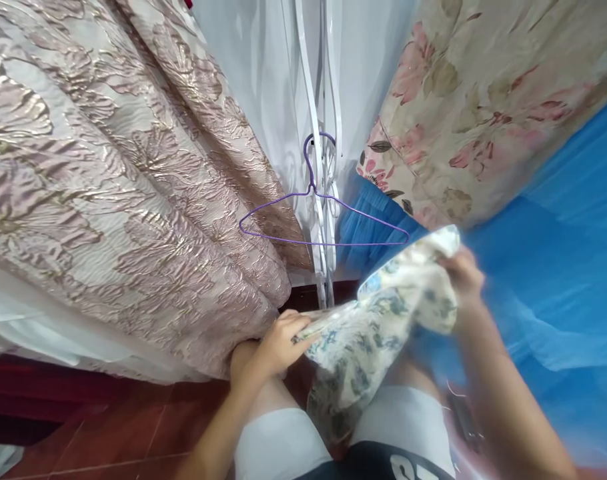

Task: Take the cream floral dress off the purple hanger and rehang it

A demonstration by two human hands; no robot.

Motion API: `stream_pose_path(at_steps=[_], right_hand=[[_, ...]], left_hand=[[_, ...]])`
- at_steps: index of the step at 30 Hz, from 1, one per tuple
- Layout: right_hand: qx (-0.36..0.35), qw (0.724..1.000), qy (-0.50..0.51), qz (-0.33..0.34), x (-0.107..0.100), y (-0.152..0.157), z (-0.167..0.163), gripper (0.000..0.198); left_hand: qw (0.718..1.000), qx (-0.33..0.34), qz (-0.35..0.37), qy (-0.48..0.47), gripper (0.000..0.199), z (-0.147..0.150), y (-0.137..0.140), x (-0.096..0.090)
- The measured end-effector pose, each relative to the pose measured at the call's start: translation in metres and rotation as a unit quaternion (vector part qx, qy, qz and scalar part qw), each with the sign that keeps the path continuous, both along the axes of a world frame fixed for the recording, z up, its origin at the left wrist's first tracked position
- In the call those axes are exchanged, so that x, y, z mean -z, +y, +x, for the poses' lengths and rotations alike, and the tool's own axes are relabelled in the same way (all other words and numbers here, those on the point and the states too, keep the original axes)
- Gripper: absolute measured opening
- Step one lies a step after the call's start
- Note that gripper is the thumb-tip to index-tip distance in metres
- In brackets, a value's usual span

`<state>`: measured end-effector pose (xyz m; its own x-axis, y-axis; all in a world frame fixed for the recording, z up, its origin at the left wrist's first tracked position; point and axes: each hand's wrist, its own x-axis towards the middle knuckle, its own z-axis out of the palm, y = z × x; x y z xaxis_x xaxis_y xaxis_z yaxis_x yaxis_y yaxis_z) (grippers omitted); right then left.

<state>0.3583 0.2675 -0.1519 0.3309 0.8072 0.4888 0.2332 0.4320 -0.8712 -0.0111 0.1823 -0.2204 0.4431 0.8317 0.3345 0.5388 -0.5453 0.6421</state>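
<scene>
A white cloth garment with a blue and green floral print stretches between my two hands above my lap; its exact kind is not clear. My left hand is closed on its left edge. At the upper right end, my right hand grips the cloth, slightly smeared by motion. The lower part of the garment hangs down between my knees. Just beyond it, a purple wire hanger hangs by its hook from a white metal stand, with nothing on it.
Pink embossed floral fabric hangs along the left. On the right are a beige fabric with pink flowers and bright blue sheer fabric. White cloth hangs behind the stand. Red tiles cover the floor.
</scene>
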Motion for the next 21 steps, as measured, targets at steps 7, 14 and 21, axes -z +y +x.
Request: stream_pose_path(at_steps=[7,14,21], right_hand=[[-0.087,0.994,0.053,-0.028,-0.071,0.092,-0.021,0.008],[-0.382,0.889,-0.066,-0.245,-0.096,0.094,-0.087,0.018],[-0.433,0.868,-0.053,-0.235,-0.082,0.078,-0.077,0.036]], left_hand=[[0.990,0.012,0.131,-0.049,0.029,0.028,0.020,-0.078],[0.978,-0.166,0.089,-0.094,0.027,-0.014,0.030,-0.075],[0.971,-0.197,0.117,0.066,0.007,-0.092,0.050,-0.053]])
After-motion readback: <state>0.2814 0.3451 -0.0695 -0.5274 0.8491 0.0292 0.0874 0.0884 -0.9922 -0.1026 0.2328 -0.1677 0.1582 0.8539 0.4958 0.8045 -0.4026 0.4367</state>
